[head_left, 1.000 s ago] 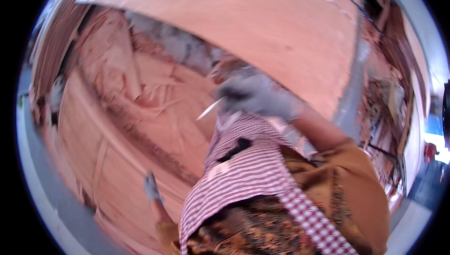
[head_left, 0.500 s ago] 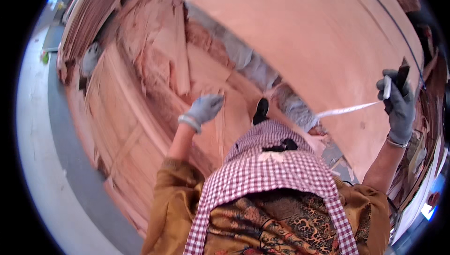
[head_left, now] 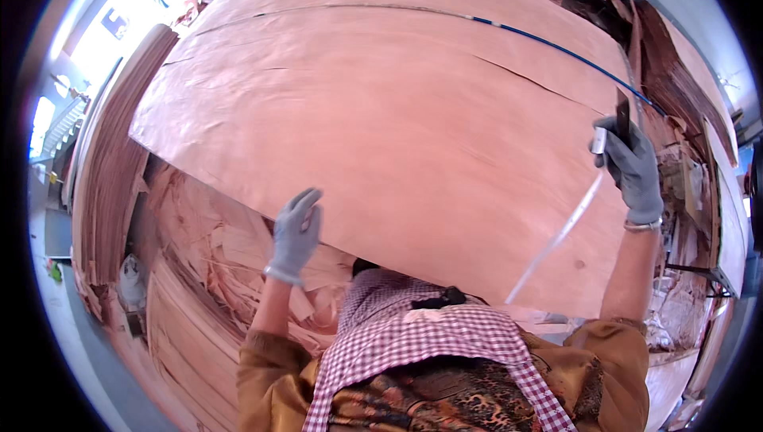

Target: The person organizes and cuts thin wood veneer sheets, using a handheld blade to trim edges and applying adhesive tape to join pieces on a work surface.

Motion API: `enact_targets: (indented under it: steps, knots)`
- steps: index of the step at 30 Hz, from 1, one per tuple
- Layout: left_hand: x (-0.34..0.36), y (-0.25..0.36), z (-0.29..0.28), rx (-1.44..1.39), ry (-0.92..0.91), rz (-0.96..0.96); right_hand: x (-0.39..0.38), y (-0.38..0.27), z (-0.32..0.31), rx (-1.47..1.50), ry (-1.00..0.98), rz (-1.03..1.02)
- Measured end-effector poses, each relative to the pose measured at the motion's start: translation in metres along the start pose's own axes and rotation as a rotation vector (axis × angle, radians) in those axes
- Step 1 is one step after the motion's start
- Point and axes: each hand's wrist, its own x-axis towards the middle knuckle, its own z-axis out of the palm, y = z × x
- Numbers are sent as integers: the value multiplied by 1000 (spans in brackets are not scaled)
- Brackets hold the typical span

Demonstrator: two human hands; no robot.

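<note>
A broad sheet of pinkish wood veneer [head_left: 381, 130] spreads before me, with a long split running through its far right part. My right hand [head_left: 633, 170], in a grey glove, is closed over the sheet's right side. It grips a dark flat blade [head_left: 622, 114] pointing upward and a small white piece from which a white tape strip [head_left: 560, 237] hangs down, curving toward the sheet's near edge. My left hand [head_left: 296, 235], also gloved in grey, is raised near the sheet's front left edge, its fingers stretched out and holding nothing that shows.
A thin blue rod [head_left: 556, 46] lies across the far part of the sheet. Stacked veneers [head_left: 119, 146] rise at the left, with another stack [head_left: 668, 74] at the far right. Torn veneer scraps [head_left: 230, 233] lie below the front left edge. A clear plastic bag [head_left: 133, 281] hangs at the left.
My view has swung up and over the sheet, showing more of it. The left hand's fingers have straightened, and it is now by the sheet's edge. The right hand still holds the blade and tape.
</note>
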Motion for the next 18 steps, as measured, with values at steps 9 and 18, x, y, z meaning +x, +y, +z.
enact_targets:
  steps: [9,18]
  knots:
    - [190,-31,103,149,-352,486,-1,25,65,71,134,424]
    - [343,-17,239,425,-357,432,19,37,62,68,232,635]
